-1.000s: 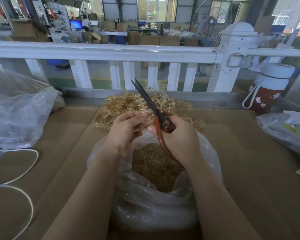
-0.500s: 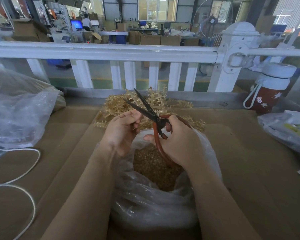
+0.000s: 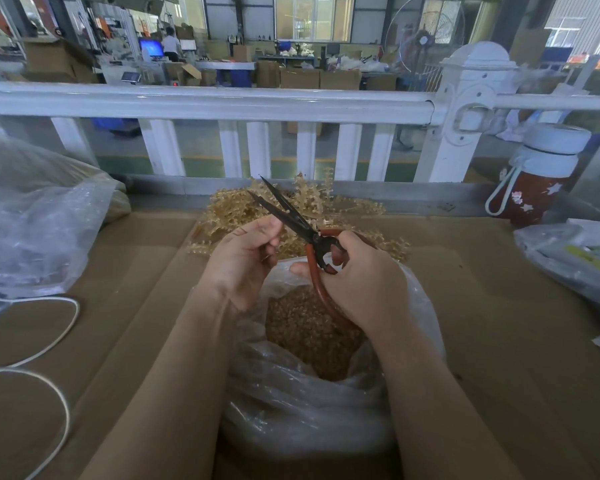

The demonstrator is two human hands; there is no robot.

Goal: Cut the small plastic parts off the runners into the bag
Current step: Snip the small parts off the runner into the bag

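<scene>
cutting: right hand [image 3: 357, 271] grips scissors [image 3: 291, 216], blades parted
left hand [image 3: 246, 258]: curled, probably pinching a runner (hidden)
runners [image 3: 298, 206]: light, brittle; hold the spine
bag [image 3: 309, 403]: below hands

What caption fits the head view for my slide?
Right hand works open scissors beside the left hand, above the bag.
</scene>
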